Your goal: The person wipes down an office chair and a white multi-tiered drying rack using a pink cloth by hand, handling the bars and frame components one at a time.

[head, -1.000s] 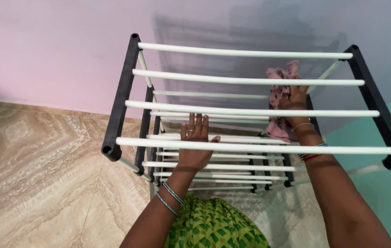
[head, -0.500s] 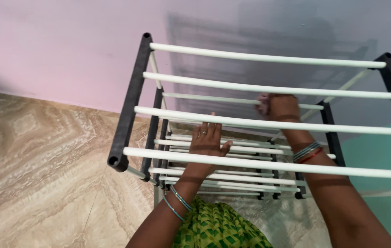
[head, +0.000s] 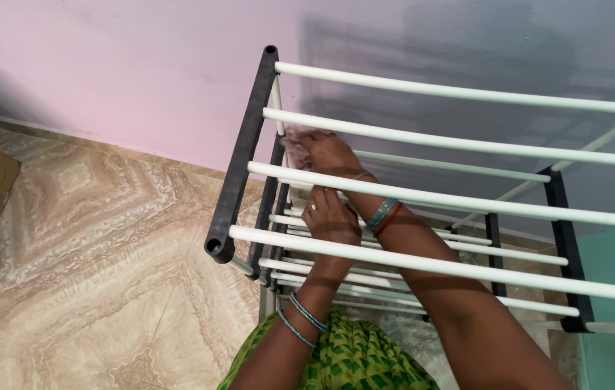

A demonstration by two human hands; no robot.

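Since half a second ago, the right hand (head: 325, 153) has slid its pink cloth (head: 294, 139) leftward to the rack's (head: 239, 159) black end bar, fist clenched on it. Left hand (head: 329, 217) lies flat, fingers spread, on a lower rail. Four white top rails run left to right, cut off at right; the cloth is mostly hidden.

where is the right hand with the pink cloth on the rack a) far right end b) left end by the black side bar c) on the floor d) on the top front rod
b, the right hand presses the pink cloth at the rack's left end, beside the black side bar.
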